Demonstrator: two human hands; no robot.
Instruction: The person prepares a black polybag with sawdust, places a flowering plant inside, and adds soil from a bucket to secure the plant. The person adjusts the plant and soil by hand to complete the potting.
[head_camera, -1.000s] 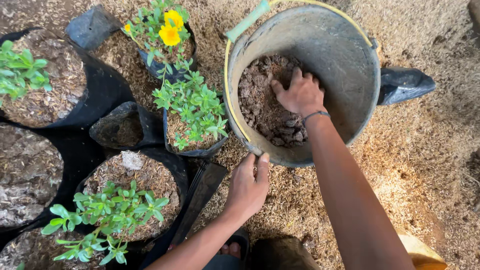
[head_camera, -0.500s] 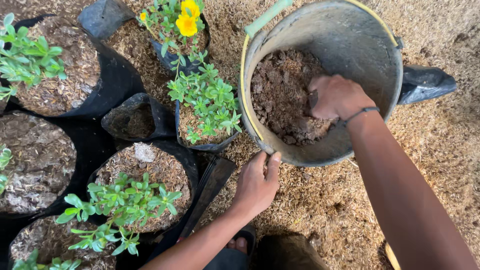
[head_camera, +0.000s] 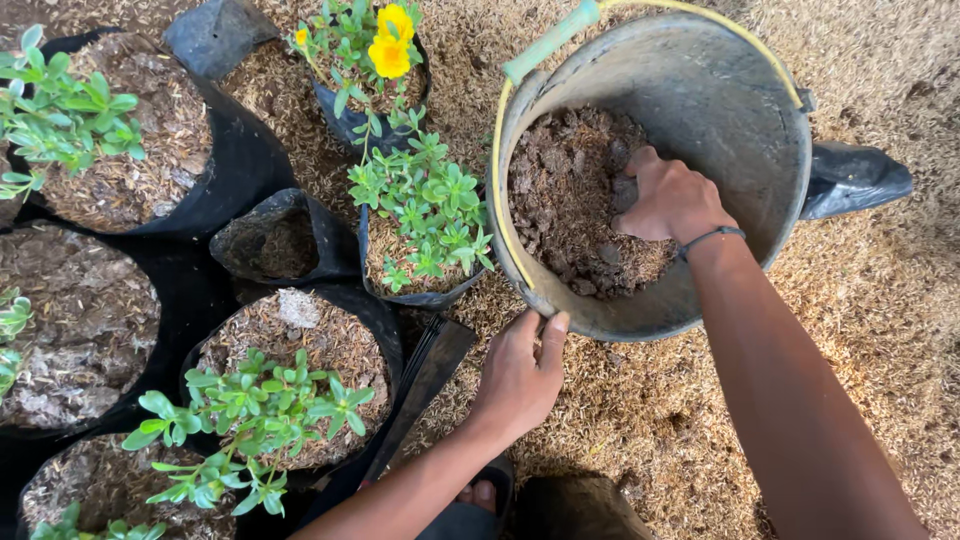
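Straw-strewn ground (head_camera: 880, 300) holds black grow bags (head_camera: 230, 150) of seedlings beside a grey bucket (head_camera: 740, 110) of clumpy soil (head_camera: 560, 200). Inside the bucket, the right hand (head_camera: 672, 200) has its fingers curled together, clamped on soil. At the near rim, the left hand (head_camera: 520, 375) grips the edge, fingers together.

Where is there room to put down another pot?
The husk ground right of the bucket is bare, as is the patch below the bucket, between the two arms. The left side is crowded: black grow bags of plants sit packed together, up to the bucket rim the left hand holds.
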